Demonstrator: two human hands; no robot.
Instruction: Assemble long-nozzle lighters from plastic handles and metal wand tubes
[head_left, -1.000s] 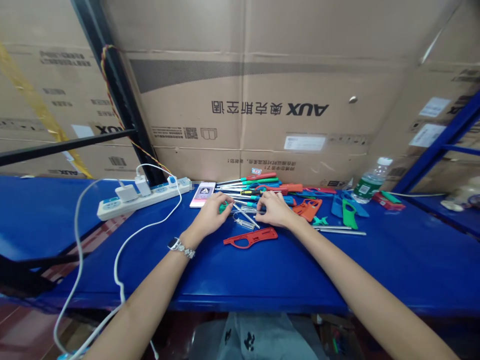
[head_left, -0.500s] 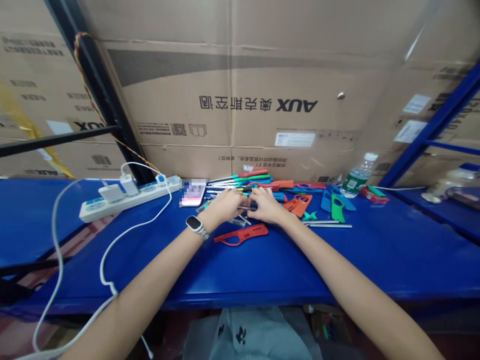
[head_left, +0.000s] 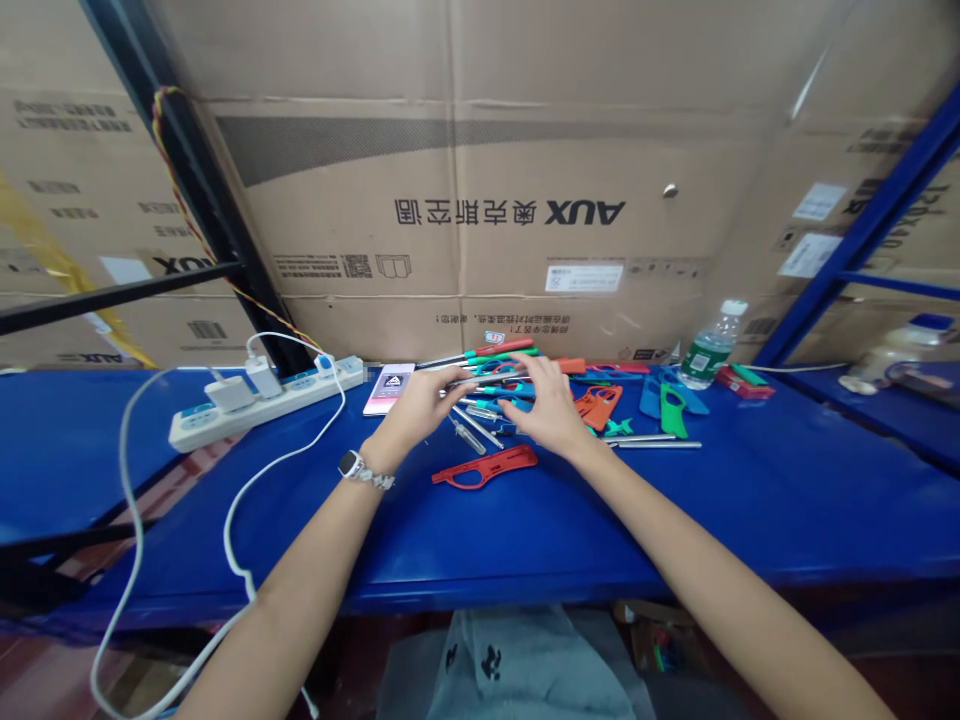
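My left hand (head_left: 421,402), with a watch on its wrist, pinches the left end of a thin metal tube (head_left: 491,379) over the pile. My right hand (head_left: 550,405) is at the tube's right end, thumb and fingers spread apart. Beneath and behind them lie lighters with red, green and blue handles, such as a red one (head_left: 512,346). Loose metal rods and a clear piece (head_left: 470,437) lie between the hands. Nearer the front is a red handle shell (head_left: 487,467). Orange shells (head_left: 600,406) lie right of my right hand.
A white power strip (head_left: 266,402) with plugs and cables is at the left, beside a phone (head_left: 388,388). At the right are a green shell (head_left: 673,411), metal tubes (head_left: 658,443) and a water bottle (head_left: 712,345). Cardboard (head_left: 337,160) stands behind.
My hands have moved apart, the left one leftward. My right fingers have spread, and the tube and loose pieces between the hands show more. The camera view has shifted slightly.
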